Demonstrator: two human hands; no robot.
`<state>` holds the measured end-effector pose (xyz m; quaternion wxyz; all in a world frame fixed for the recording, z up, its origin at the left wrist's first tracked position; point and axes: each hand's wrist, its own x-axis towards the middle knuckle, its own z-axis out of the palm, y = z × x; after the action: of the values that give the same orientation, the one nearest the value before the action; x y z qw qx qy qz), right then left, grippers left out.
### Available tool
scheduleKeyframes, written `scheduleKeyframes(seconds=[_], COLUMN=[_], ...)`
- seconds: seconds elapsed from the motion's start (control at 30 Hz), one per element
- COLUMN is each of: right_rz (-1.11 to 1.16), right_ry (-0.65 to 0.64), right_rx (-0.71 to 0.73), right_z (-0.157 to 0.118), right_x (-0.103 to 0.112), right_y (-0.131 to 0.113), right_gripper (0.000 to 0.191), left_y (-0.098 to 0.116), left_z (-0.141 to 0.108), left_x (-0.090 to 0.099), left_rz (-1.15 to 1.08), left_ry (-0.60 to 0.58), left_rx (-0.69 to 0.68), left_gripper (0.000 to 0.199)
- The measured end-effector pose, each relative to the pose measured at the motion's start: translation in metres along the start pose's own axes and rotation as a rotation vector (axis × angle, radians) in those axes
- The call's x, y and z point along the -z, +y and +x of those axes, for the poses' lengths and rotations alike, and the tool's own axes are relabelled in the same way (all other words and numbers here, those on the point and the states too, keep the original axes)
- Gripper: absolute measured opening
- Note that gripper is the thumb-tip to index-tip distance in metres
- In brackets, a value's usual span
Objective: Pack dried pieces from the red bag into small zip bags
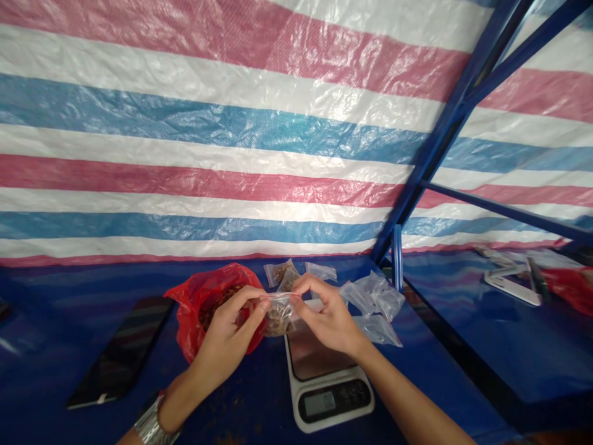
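Between my two hands hangs a small clear zip bag (278, 316) with brownish bits in its lower part. My left hand (231, 327) pinches the left end of its top strip between thumb and fingers. At the other end, my right hand (327, 315) pinches the same strip, held over the upper left of a kitchen scale (319, 352). The scale's display shows what looks like a zero reading. Behind my left hand stands an open red plastic bag (194, 303) holding brown dried pieces; my fingers partly hide it.
Filled small bags (280, 271) lie behind my hands. More flat clear bags (377, 296) are spread to the right. A dark glossy slab (123, 349) rests at left. A blue metal frame (417, 167) rises at right before striped sheeting (208, 142).
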<state>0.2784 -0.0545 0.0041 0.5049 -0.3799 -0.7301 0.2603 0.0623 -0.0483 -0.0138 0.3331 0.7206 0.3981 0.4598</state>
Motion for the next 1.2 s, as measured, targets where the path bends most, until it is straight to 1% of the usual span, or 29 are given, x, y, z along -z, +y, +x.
scheduleKeyframes(seconds=[0.13, 0.2, 0.3, 0.5, 0.67, 0.77, 0.87, 1.03, 1.2], right_rz=[0.050, 0.038, 0.010, 0.023, 0.050, -0.021, -0.106, -0.094, -0.138], right_ry=[-0.037, -0.002, 0.051, 0.024, 0.008, 0.038, 0.062, 0.041, 0.069], right_rx=[-0.061, -0.100, -0.135, -0.203, -0.163, -0.118, -0.090, -0.045, -0.066], right_z=[0.000, 0.000, 0.001, -0.005, -0.006, -0.006, -0.007, -0.008, -0.007], right_x=[-0.002, -0.002, -0.003, -0.008, -0.014, -0.015, -0.016, -0.017, -0.018], right_y=[0.000, 0.003, 0.005, 0.009, 0.007, 0.004, 0.002, 0.000, -0.003], right_gripper=[0.022, 0.021, 0.021, 0.028, 0.023, 0.022, 0.021, 0.013, 0.013], left_y=[0.000, -0.001, -0.002, -0.003, -0.004, -0.003, -0.001, -0.002, -0.004], left_z=[0.000, 0.001, 0.001, 0.000, 0.000, 0.000, 0.000, 0.000, -0.001], left_x=[-0.001, -0.001, -0.001, -0.004, -0.005, -0.005, -0.006, -0.005, -0.006], left_rz=[-0.029, -0.032, -0.033, -0.017, -0.047, -0.044, -0.042, -0.035, 0.007], left_ry=[0.043, 0.058, 0.060, 0.038, 0.044, 0.015, 0.010, 0.034, 0.010], left_rx=[0.024, 0.043, 0.047, 0.022, 0.048, 0.051, 0.034, 0.012, -0.035], left_gripper=[0.021, 0.022, 0.022, 0.022, 0.025, 0.026, 0.026, 0.026, 0.023])
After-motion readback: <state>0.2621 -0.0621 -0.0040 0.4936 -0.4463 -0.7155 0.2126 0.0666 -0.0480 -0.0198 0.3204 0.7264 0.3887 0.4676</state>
